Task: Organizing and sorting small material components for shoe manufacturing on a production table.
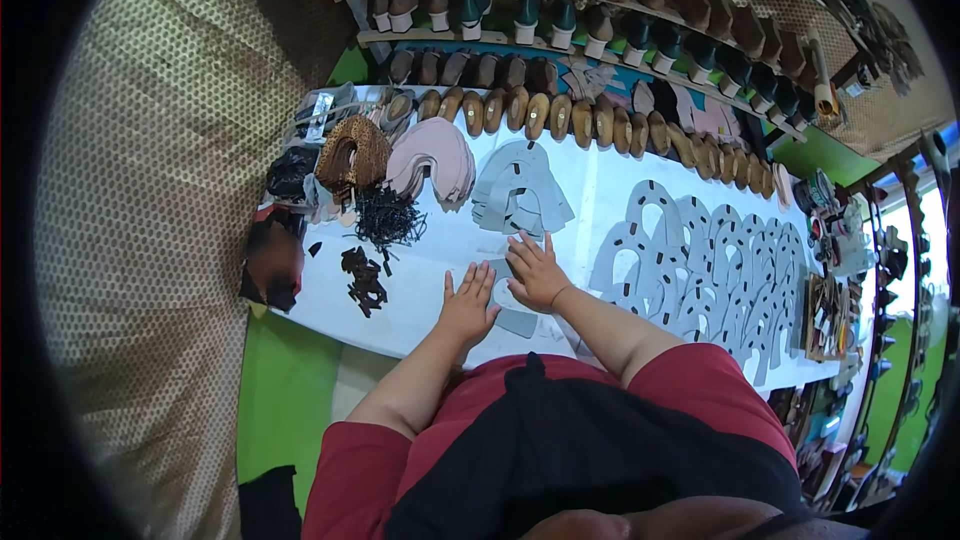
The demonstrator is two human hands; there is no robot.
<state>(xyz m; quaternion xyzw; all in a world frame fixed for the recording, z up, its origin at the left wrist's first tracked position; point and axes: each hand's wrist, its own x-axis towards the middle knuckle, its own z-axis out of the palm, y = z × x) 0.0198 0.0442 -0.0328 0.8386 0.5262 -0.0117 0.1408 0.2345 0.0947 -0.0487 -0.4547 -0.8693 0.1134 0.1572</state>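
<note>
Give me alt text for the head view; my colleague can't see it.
A person's left hand and right hand, palms down, are at a grey piece on a white table. Overlapping grey arches with dark tabs spread right; dark strips lie left, brown shoe forms behind.

The person wears a dark red top [475,410] with short, wide sleeves — the left sleeve [345,470] and the right sleeve [710,385] both plain and of the same red. Over the front lies a broad black cloth [570,440], apron-like, with a small bunched peak [524,372] at its upper edge. The left hand [468,306] and right hand [535,273] are bare — a thin dark line, perhaps a band [562,294], crosses the right wrist.
</note>
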